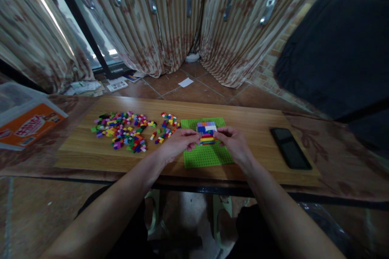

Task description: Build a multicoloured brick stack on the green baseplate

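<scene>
Before striped curtains (170,28) and a tiled floor (206,85), a wooden board (252,129) carries a green baseplate (209,156); above or on it, both hands, left (179,143) and right (232,141), pinch opposite sides of the multicoloured block build (207,132), its long axis unclear.

The plastic tub (27,111) is cut off by the picture's left edge

You have a plain green baseplate (208,156), multicoloured loose bricks (121,129), a striped beige-and-red curtain (173,28), and a black tablet (291,148).
</scene>
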Tool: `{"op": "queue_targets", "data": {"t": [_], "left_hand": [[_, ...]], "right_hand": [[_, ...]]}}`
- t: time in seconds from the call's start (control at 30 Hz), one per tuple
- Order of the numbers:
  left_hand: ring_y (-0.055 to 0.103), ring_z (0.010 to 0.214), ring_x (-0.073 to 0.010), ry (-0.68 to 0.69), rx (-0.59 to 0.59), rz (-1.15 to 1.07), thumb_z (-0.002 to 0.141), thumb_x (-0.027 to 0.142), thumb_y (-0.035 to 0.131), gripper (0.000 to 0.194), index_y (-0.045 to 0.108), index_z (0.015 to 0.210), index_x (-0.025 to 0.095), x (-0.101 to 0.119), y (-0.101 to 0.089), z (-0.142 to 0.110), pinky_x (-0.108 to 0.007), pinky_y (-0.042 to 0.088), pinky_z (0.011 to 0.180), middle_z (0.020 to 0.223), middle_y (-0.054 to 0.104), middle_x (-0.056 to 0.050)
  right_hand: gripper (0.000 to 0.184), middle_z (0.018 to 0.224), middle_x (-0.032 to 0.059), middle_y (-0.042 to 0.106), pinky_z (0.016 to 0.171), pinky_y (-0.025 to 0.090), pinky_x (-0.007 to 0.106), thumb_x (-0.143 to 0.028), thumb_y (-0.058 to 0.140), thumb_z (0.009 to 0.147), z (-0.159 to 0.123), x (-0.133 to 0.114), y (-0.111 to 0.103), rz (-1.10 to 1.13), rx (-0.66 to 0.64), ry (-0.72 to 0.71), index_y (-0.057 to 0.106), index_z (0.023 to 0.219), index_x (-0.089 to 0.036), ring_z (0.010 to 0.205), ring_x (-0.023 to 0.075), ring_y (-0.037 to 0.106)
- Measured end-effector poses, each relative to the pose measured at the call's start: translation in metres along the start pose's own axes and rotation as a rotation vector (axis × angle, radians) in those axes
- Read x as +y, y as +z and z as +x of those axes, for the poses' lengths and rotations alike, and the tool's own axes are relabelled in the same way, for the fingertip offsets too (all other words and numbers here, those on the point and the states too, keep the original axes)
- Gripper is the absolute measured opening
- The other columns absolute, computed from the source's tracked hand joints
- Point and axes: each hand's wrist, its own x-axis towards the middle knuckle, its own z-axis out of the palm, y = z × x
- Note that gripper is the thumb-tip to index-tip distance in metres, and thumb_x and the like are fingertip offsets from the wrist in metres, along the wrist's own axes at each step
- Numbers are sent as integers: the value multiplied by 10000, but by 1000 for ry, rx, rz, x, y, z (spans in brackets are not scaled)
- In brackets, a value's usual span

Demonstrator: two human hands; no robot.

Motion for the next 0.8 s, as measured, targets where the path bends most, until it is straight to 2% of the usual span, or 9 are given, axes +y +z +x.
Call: {"op": "queue_targets", "data": {"t": [0.23,0.43,0.5,0.6,0.63,0.7,0.8], "left_hand": [[500,552,-59,-23,3,-32,801,240,678,117,686,807,123,-1,1,0,-220,357,569,722,664,-22],[612,646,-93,-75,-30,-256,908,330,594,252,685,839,106,1,2,-2,-243,476,677,763,684,-59],[647,703,-119,-94,-65,-312,946,368,529,323,683,856,99,2,1,-2,-269,505,735,793,697,-83],[668,751,-140,-120,-106,-366,966,429,464,404,674,868,98,5,-1,-3,-281,517,769,836,710,-110],[670,758,-144,-125,-126,-381,963,451,459,421,671,868,100,6,-1,-4,-283,519,773,845,712,-114],[666,749,-141,-126,-162,-414,954,485,459,441,665,862,107,6,-1,-4,-279,521,773,842,710,-109],[633,682,-114,-133,-192,-443,964,485,432,444,654,851,117,6,0,-4,-257,515,745,786,688,-73]], "right_hand": [[377,715,35,685,572,565,331,-453,792,562,2,3,2,67,-41,23,651,778,-179,645,173,651],[387,754,50,696,583,543,326,-453,784,579,1,4,0,60,2,5,668,809,-165,659,174,642],[353,780,58,700,585,521,320,-439,761,628,-3,0,-2,-34,76,-77,683,833,-162,665,174,630],[209,795,48,689,641,511,330,-375,681,759,-14,-9,0,-202,154,-324,701,834,-181,674,165,611],[172,815,46,685,666,513,335,-351,650,801,-19,-13,2,-245,131,-414,705,841,-193,696,166,614],[136,919,52,679,731,525,345,-309,613,854,-29,-19,7,-316,4,-566,713,886,-223,805,179,637],[141,1025,60,657,845,526,373,-242,596,884,-40,-24,17,-419,-176,-709,715,959,-254,969,198,628]]}}
